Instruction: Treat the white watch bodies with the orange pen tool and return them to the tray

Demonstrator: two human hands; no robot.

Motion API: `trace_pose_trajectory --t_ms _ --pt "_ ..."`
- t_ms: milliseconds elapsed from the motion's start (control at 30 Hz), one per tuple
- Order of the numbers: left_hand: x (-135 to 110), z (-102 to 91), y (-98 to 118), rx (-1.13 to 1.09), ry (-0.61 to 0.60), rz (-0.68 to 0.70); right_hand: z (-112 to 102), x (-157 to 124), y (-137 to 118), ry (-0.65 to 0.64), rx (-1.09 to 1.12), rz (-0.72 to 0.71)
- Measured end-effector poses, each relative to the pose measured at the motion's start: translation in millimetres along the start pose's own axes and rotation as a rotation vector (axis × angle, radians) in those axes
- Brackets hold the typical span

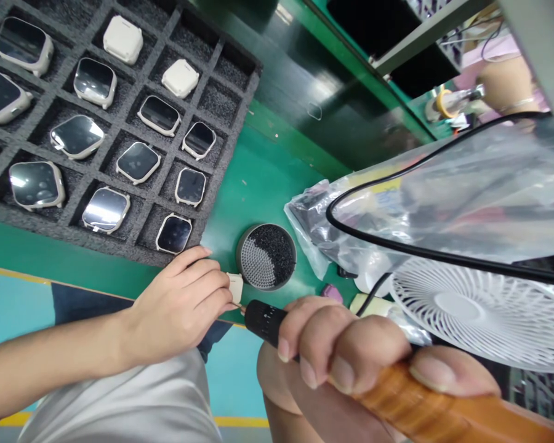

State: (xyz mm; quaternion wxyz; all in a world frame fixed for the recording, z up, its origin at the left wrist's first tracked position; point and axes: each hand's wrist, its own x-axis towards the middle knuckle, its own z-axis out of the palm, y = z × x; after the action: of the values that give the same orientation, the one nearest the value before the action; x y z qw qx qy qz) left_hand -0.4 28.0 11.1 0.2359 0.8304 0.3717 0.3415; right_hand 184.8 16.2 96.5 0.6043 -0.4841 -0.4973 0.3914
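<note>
My left hand [184,301] is closed in a pinch on a small white watch case [235,287] at the bench's front edge. My right hand [351,354] is wrapped round an electric screwdriver [397,394] with an orange body and a black nose. The screwdriver's tip meets the watch case held by my left hand. Just beyond them stands a round grey screw dish [266,256] filled with tiny dark screws.
A black foam tray [120,80] with several smartwatch bodies lies on the green bench at the back left. A clear plastic bag [443,197], a black cable [397,246] and a white fan [484,311] crowd the right. Another person's arm [508,83] shows far right.
</note>
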Motion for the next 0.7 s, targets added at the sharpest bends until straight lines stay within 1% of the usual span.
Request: trace_pose_trajectory --t_ms 200,267,333,400,433,500,600,700 --pt "0 1.0 1 0.017 -0.008 -0.003 0 -3 3 -0.087 0.088 -0.072" --pt "0 1.5 2 0.035 -0.002 -0.012 -2 1 4 -0.085 0.067 -0.096" --pt "0 2.1 3 0.069 -0.002 -0.022 -5 6 4 -0.139 0.033 -0.124" --pt "-1 2.6 4 0.100 -0.014 -0.020 -5 12 2 -0.163 0.007 -0.166" --pt "-1 2.7 4 0.111 -0.026 -0.014 -4 14 1 -0.144 -0.003 -0.167" --pt "-1 2.8 3 0.128 -0.057 0.000 0 17 -2 -0.074 -0.017 -0.118" --pt "-2 2.6 2 0.157 -0.100 0.033 4 19 -4 -0.076 -0.021 -0.035" --pt "-3 2.8 2 0.167 -0.121 0.049 5 20 0 -0.080 -0.003 -0.100"
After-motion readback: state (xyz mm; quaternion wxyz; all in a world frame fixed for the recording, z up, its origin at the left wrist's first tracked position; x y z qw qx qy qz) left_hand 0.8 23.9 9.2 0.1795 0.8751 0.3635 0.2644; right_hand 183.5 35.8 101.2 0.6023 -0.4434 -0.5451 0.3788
